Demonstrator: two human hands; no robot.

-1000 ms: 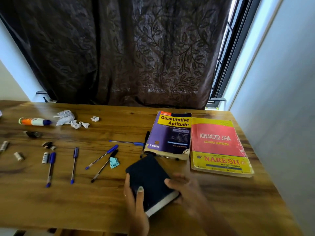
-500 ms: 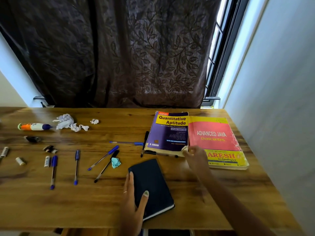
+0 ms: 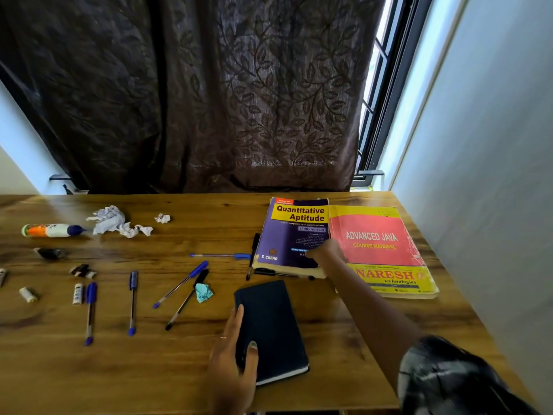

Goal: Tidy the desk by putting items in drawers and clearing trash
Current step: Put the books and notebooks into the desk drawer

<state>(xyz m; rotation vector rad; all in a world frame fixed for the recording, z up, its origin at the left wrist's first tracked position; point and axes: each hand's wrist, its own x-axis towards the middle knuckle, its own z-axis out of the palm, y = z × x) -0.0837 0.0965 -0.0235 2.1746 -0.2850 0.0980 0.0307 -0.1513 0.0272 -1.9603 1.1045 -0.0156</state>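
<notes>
Presently, the black notebook (image 3: 270, 330), below the purple book (image 3: 294, 235) on the table (image 3: 149, 369), is pressed by the left hand (image 3: 235, 351), grip spread; the right hand (image 3: 326, 256) touches the purple book, its grip indiscernible. Stiff and light, the notebook is best taken by its long edges.

Two books (image 3: 296, 235) lie side by side at the desk's (image 3: 344, 324) far right; a notebook (image 3: 269, 324) lies nearer, pens (image 3: 131, 301) left of it, crumpled paper (image 3: 110, 220) behind those.

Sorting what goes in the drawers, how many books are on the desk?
3: purple book under the right hand, red book beside it at right, black notebook nearest, under the left hand.
</notes>
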